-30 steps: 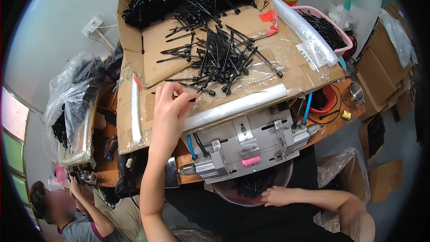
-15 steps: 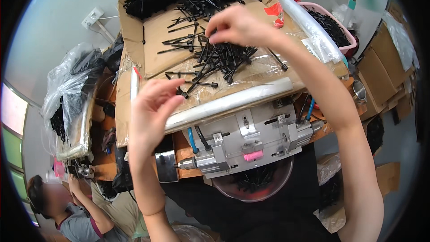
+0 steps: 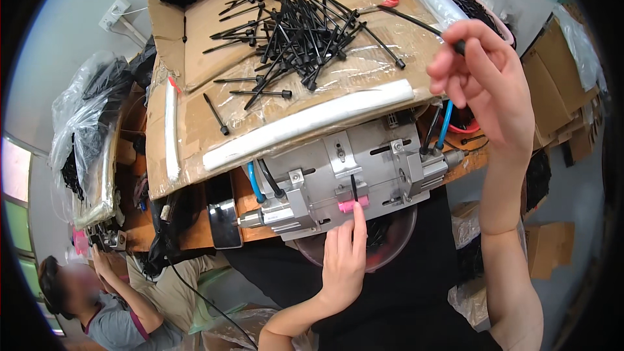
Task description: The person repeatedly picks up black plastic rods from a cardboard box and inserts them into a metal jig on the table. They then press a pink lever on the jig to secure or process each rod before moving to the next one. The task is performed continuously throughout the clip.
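Note:
My right hand (image 3: 484, 81), raised at the right edge of the cardboard, pinches a black plastic stick (image 3: 416, 21) by its thick knobbed end between thumb and forefinger. The stick's thin shaft points up and left. Below, my left hand (image 3: 343, 261) has its forefinger stretched to the pink holder (image 3: 353, 204) on a metal clamping fixture (image 3: 351, 153). Another black stick (image 3: 354, 186) stands in that holder, its lower end at my fingertip. The left thumb is hidden. Many similar sticks lie in a loose pile (image 3: 302, 39) on the cardboard.
A cardboard box (image 3: 195, 101) lies behind the fixture, its front edge covered by a white strip (image 3: 312, 123). Blue hoses (image 3: 446, 125) run to the fixture. Beneath it sits a clear bowl (image 3: 400, 240) of black sticks. Another person (image 3: 123, 305) works at the lower left.
My left hand has moved from the cardboard down to the pink holder, where a stick now stands. My right hand has drawn back rightward from the pile, holding a stick.

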Demonstrator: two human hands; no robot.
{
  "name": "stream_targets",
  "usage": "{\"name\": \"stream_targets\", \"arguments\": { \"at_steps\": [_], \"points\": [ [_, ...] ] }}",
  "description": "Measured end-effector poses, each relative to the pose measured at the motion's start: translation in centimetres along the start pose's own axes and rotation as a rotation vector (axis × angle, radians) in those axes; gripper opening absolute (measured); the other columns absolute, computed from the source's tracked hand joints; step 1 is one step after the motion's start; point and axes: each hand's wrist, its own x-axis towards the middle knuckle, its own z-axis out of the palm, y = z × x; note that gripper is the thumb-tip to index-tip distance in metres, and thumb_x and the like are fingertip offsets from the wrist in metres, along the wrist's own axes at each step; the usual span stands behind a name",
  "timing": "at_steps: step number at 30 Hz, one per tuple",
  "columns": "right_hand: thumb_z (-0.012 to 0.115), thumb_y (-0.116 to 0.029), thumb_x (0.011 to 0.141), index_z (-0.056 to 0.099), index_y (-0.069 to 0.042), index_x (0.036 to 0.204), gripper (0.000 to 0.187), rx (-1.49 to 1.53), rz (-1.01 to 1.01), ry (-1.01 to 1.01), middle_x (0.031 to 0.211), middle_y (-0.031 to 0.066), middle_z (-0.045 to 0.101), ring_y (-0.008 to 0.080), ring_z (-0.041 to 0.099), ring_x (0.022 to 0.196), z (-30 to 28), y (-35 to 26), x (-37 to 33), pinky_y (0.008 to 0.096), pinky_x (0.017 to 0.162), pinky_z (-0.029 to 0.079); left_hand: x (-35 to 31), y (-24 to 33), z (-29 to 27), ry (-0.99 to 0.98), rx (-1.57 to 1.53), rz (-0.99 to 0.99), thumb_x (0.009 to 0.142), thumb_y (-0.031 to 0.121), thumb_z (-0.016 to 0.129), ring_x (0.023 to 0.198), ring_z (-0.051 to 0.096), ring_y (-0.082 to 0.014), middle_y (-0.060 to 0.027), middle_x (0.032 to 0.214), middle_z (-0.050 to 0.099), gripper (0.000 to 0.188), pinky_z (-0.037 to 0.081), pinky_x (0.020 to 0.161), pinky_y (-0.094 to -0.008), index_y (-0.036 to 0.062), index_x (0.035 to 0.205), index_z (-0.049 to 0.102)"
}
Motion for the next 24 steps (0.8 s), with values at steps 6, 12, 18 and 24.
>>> {"name": "stream_targets", "arguments": {
  "at_steps": [6, 12, 18, 24],
  "points": [
    [0.052, -0.022, 0.103, 0.059, 0.002, 0.116, 0.028, 0.05, -0.052, 0.072, 0.091, 0.0148, 0.071, 0.0168, 0.069, 0.076, 0.0, -0.4, -3.5, 0.0213, 0.056, 0.049, 0.2, 1.0, 1.2, -0.036, 0.162, -0.024, 0.071, -0.008, 0.061, 0.087, 0.053, -0.0233, -0.0114, 0.101, 0.055, 0.072, 0.047, 0.08, -0.031, -0.0103, 0.141, 0.042],
    [0.064, -0.017, 0.096, 0.059, 0.004, 0.109, 0.024, 0.041, -0.061, 0.122, 0.09, 0.0186, 0.07, 0.0193, 0.068, 0.076, 0.7, 0.0, -5.5, 0.0242, 0.057, 0.052, 0.6, 0.7, 0.9, -0.053, 0.208, -0.001, 0.072, -0.007, 0.061, 0.088, 0.053, -0.0233, -0.0111, 0.1, 0.054, 0.071, 0.047, 0.079, -0.0301, -0.0106, 0.14, 0.043],
    [0.068, 0.004, 0.086, 0.062, 0.005, 0.106, 0.021, -0.204, 0.083, 0.327, 0.091, 0.014, 0.07, 0.0163, 0.066, 0.075, 4.1, 1.5, -8.8, 0.0231, 0.063, 0.052, 0.5, 0.1, 0.7, -0.092, 0.156, -0.024, 0.072, -0.007, 0.061, 0.09, 0.052, -0.0251, -0.0114, 0.102, 0.053, 0.071, 0.047, 0.082, -0.0323, -0.0111, 0.141, 0.041],
    [0.079, 0.005, 0.071, 0.054, 0.009, 0.131, 0.065, -0.761, -0.104, 0.045, 0.072, 0.0091, 0.057, 0.0214, 0.056, 0.06, 8.2, 7.1, -15.5, 0.0329, 0.056, 0.048, 3.2, -1.7, -5.6, -0.084, -0.105, -0.006, 0.082, -0.001, 0.066, 0.095, 0.052, -0.0284, -0.0137, 0.098, 0.054, 0.06, 0.047, 0.084, -0.0376, 0.0001, 0.14, 0.049]
  ]
}}
